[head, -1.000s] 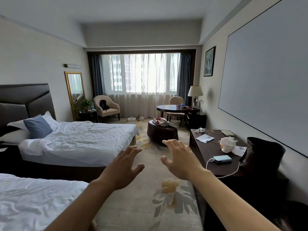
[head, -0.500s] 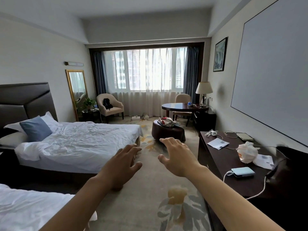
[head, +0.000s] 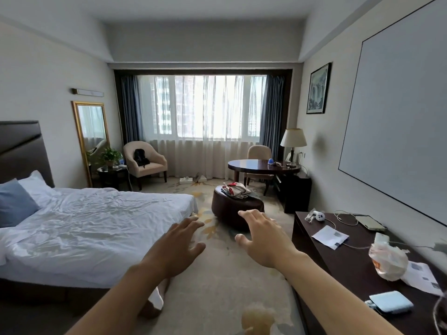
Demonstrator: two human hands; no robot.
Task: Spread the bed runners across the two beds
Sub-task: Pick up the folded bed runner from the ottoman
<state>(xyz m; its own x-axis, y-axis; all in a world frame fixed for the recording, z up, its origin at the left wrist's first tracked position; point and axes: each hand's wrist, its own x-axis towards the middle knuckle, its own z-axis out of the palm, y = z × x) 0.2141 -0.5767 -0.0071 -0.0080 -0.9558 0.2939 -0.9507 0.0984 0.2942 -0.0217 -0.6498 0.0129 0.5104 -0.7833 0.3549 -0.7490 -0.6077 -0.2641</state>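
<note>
Both hands are reaching fwd, palms down, holding nothing: left hand (head: 177,247) w/ fingers straight and loosely spread, right hand (head: 262,238) likewise, thumb out. You're facing a folded cloth pile (head: 235,189) on the ottoman (head: 229,209), past the foot of the bed (head: 96,228) — probably the runners, can't confirm. Expect soft, light, floppy fabric; you're best pinching a short edge at both corners.

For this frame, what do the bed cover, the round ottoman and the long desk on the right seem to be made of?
Bed cover: white woven fabric, probably cotton, matte and heavily creased.
Ottoman: dark brown leather or a leather-like covering; smooth, with a faint sheen on its curved side.
Desk: dark wood or wood veneer with a semi-gloss finish that softly reflects light; which one cannot be told.
</note>
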